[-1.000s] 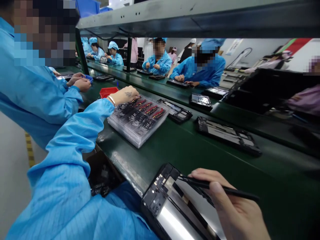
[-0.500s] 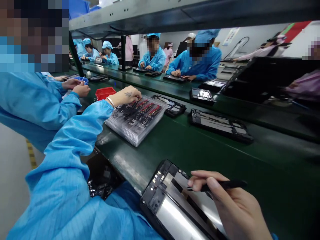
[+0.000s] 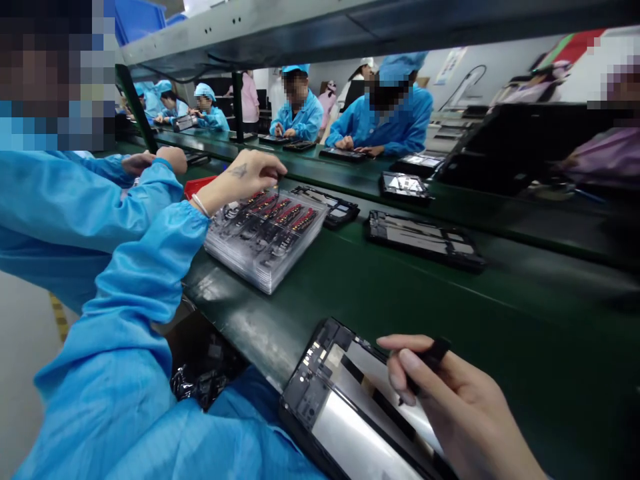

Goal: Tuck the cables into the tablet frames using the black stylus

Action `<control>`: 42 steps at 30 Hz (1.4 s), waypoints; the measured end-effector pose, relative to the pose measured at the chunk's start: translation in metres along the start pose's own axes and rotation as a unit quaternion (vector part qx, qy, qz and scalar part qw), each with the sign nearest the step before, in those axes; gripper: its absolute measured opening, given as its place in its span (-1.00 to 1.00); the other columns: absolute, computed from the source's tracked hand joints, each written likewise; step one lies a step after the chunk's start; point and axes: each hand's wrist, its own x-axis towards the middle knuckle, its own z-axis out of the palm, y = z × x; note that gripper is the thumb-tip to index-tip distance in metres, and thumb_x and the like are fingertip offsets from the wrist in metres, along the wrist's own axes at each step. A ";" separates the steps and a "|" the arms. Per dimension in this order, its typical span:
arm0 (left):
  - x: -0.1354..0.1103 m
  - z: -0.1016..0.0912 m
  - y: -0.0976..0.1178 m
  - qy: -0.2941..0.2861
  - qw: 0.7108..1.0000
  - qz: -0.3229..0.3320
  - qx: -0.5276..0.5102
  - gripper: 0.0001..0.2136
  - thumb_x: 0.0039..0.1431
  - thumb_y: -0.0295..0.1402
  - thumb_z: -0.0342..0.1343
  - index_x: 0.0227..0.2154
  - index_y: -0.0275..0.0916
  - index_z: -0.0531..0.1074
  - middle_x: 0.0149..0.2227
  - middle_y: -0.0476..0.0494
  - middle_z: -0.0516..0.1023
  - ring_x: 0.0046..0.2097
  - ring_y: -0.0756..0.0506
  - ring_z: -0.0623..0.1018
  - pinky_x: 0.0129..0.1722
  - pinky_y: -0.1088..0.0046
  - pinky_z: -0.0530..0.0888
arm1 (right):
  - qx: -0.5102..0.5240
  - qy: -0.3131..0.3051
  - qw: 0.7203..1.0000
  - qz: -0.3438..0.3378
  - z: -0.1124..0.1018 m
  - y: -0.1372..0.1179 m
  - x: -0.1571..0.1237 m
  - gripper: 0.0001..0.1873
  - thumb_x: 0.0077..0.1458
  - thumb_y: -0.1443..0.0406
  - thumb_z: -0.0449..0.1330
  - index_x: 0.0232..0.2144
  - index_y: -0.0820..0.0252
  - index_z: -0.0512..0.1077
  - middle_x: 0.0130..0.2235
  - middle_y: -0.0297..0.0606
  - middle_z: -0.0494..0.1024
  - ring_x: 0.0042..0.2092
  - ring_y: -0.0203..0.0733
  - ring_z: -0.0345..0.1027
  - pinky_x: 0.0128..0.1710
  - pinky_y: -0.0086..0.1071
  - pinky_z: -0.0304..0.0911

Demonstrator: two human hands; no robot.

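Left hand (image 3: pixel 250 172): raised slightly since half a second ago, fingertips pinched together on thin dark strip (image 3: pixel 278 189), apparently picked from clear parts tray (image 3: pixel 290 261) just below. Right hand (image 3: pixel 445 383): curled around black tweezers (image 3: pixel 440 352), with coverless device (image 3: pixel 350 433) close beneath.

No text, label, brand or number can be read — the pale poster (image 3: pixel 450 66) on the far wall (image 3: pixel 503 61), right of the middle, bears faint marks — too small and blurred to make out.
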 end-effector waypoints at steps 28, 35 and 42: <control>-0.100 0.087 0.179 0.134 0.884 0.447 -0.018 -0.85 0.34 -0.41 0.09 -0.21 -0.40 0.51 -0.25 -0.20 0.58 -0.22 -0.07 0.56 -0.21 0.40 0.55 | 0.043 0.108 0.993 -0.027 0.016 -0.014 -0.004 -0.64 0.03 0.09 0.36 -0.31 0.32 0.54 -0.43 -0.28 0.42 -0.44 -0.42 0.20 -0.45 -0.54 0.12; -0.102 0.074 0.186 0.077 0.920 0.378 0.074 -0.83 0.35 -0.52 -0.04 -0.35 -0.35 0.40 -0.42 -0.13 0.42 -0.39 -0.07 0.38 -0.39 0.40 0.37 | -0.243 0.108 0.932 -0.246 0.016 -0.021 -0.011 -0.80 0.24 0.32 0.15 -0.35 0.30 0.53 -0.43 -0.31 0.44 -0.43 -0.43 0.24 -0.43 -0.54 0.13; -0.126 0.071 0.197 0.112 0.911 0.376 0.130 -0.84 0.28 -0.55 0.02 -0.44 -0.33 0.35 -0.50 -0.09 0.31 -0.46 -0.08 0.31 -0.49 0.37 0.24 | -0.353 0.074 0.869 -0.339 0.021 -0.015 -0.024 -0.88 0.23 0.48 0.13 -0.25 0.30 0.48 -0.33 -0.32 0.48 -0.34 -0.46 0.33 -0.34 -0.58 0.20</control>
